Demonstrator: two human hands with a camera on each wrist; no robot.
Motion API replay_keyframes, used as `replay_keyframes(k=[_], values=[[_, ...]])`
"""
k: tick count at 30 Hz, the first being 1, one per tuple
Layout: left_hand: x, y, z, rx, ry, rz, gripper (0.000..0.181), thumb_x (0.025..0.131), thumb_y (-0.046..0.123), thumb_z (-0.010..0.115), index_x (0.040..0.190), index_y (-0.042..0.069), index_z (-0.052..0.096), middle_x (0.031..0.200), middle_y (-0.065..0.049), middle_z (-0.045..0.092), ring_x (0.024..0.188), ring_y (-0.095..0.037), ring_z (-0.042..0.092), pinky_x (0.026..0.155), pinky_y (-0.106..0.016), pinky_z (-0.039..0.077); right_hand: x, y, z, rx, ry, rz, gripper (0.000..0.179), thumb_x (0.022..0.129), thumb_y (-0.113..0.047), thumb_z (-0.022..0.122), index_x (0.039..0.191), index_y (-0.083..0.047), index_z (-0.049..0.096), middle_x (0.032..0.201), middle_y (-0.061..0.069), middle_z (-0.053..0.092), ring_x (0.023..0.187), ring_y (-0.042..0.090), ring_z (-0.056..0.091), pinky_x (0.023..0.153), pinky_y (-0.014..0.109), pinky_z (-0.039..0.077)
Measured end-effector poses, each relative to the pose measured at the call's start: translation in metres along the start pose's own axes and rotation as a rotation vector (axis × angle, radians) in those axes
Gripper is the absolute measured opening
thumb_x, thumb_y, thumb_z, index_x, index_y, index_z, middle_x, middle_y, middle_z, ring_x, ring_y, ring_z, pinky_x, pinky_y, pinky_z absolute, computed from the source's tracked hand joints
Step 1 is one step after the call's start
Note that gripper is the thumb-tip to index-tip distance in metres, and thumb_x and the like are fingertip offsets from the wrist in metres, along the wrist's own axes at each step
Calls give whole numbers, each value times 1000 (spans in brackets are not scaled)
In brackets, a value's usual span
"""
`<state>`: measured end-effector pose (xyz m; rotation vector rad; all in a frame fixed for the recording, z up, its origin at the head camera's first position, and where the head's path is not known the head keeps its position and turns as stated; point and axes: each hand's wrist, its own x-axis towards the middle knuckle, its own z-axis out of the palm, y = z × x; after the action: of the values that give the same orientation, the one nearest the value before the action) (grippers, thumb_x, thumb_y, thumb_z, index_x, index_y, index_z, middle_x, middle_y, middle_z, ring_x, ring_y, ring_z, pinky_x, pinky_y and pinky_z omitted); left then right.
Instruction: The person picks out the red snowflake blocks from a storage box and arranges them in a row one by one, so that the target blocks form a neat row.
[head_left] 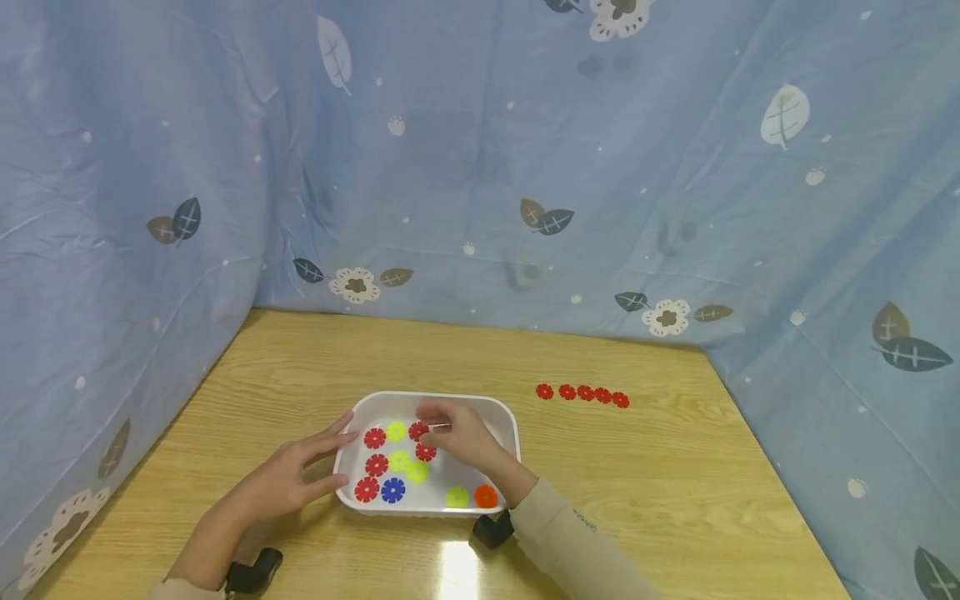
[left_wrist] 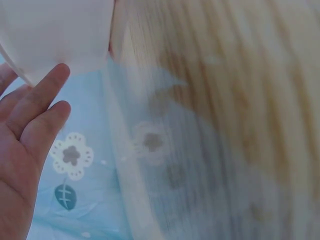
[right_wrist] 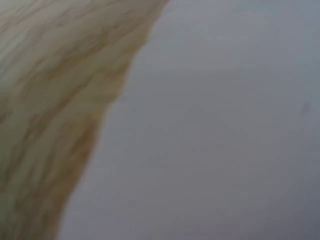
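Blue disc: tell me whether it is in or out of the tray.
In: the head view shows the blue disc inside the rim of the white tray, beside a red disc.

Room between tray [head_left: 427, 496] and curtain [head_left: 465, 167]

A wood-grained table [head_left: 675, 467] bears a white tray [head_left: 420, 511] and five red discs [head_left: 586, 392].

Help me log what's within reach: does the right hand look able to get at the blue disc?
Probably yes: the blue disc lies uncovered in the tray, and the right hand is above that same tray. The left hand, at the tray's left side, leaves the way free.
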<state>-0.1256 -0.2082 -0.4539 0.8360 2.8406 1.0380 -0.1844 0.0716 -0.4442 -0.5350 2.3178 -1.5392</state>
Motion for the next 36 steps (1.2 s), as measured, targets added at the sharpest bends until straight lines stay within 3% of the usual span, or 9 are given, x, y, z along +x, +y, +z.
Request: replay_keyframes(k=[15,24,36], values=[[2,2,-1,3,-3,4,54,88,31,66,136,10,52,152,-12,34,130,-36,44,97,-54,45,0,8,2,-150,-5,154,32,76,1,74,108,-2,66,105,8,68,98,22,63,88,36,53],[0,1,1,-6,-5,-3,53,88,32,66,136,11,53,152,-12,35,130,-36,44,98,-53,45,1,13,12,-272,-1,108,33,72,8,71,104,0,65,101,8,68,96,22,62,88,33,52],[0,1,1,8,5,6,53,87,30,67,135,11,54,151,-12,36,129,-36,45,96,-54,46,3,14,20,-483,5,45,26,73,4,74,94,-8,66,81,0,58,72,7,48,63,17,44]])
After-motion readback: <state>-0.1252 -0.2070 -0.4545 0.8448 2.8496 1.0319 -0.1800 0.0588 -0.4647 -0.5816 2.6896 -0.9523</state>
